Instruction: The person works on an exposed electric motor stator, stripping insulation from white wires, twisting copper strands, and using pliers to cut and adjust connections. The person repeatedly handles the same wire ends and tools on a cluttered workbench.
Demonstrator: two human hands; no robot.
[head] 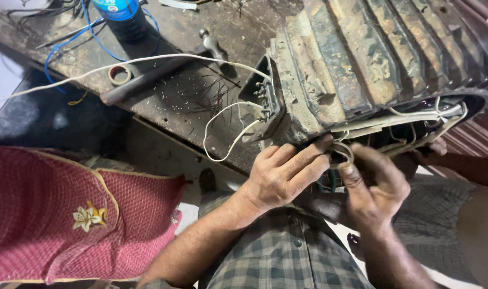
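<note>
A big, rusty, ribbed electric motor housing (372,59) lies on its side on the workbench, its open end facing me. Pale sleeved wires (415,119) run around the inside of the opening. My left hand (281,176) and my right hand (375,187) meet at the lower rim, both pinching a small loop of wire (341,152) between fingertips. An open terminal box (262,93) sits on the housing's left side, with a white wire (222,136) looping out of it.
The worn dark workbench (163,96) carries a blue bottle (118,16), blue cable (67,45), a tape roll (119,75), a dark metal bar (142,80) and wire scraps. A red cushioned seat (67,214) is at lower left. Another person's arm (468,166) reaches in at right.
</note>
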